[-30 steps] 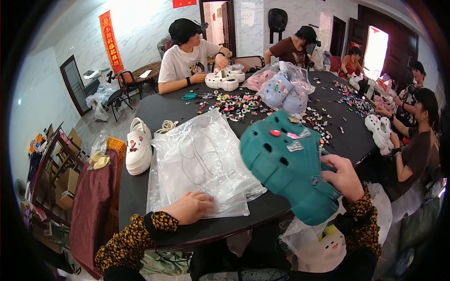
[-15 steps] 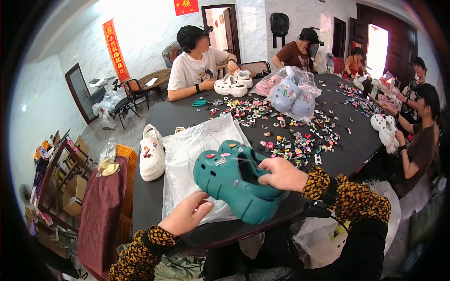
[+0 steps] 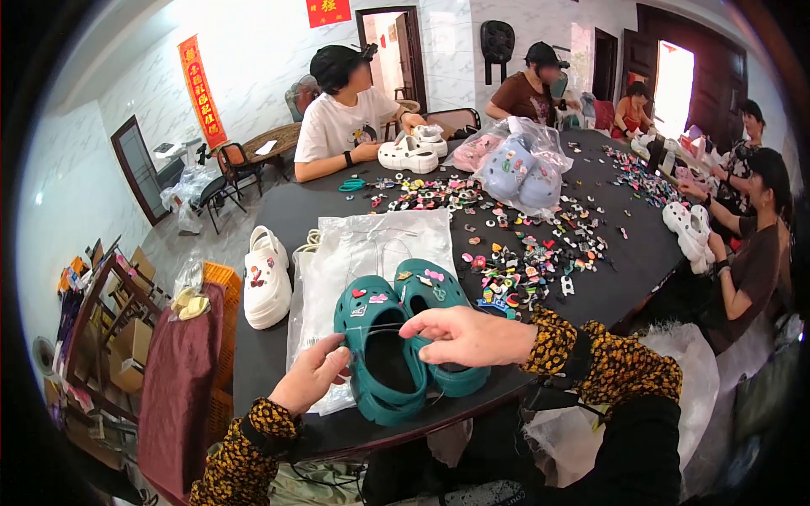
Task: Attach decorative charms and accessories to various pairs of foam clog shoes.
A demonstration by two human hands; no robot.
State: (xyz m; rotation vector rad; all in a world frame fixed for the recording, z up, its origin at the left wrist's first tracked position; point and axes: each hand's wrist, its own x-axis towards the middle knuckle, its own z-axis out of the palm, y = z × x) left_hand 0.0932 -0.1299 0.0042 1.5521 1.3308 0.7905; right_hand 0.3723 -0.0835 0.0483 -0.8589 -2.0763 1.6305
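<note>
Dark round table (image 3: 641,270): being shared by several seated people; its near edge is being faced by the wearer of the camera.

Stack of clear plastic bags (image 3: 371,249): being kept flat on the table, just behind and partly under the teal clogs.

Pair of teal clogs (image 3: 396,337): being held side by side at the near edge of the table, toes pointing away, small decorative charms showing on the uppers. A thin dark cord is being stretched across their openings.

Bagged pale blue clogs (image 3: 515,164): being kept in a clear bag at the far middle of the table.

White platform clog (image 3: 267,278): lying on the table's left edge, well apart from the teal pair.

White clogs (image 3: 409,152): being handled by a person in a white shirt at the far side.

Right hand (image 3: 472,335): being held over the right teal clog, fingers pinched together on the cord; leopard-print sleeve showing.

Left hand (image 3: 312,375): being rested against the outer side of the left teal clog, fingers curled toward the cord; whether the cord is actually gripped cannot be told.

Scattered shoe charms (image 3: 523,261): being spread in many colours across the middle of the table, just right of the teal pair.

Green scissors (image 3: 352,185): lying near the far edge.
</note>
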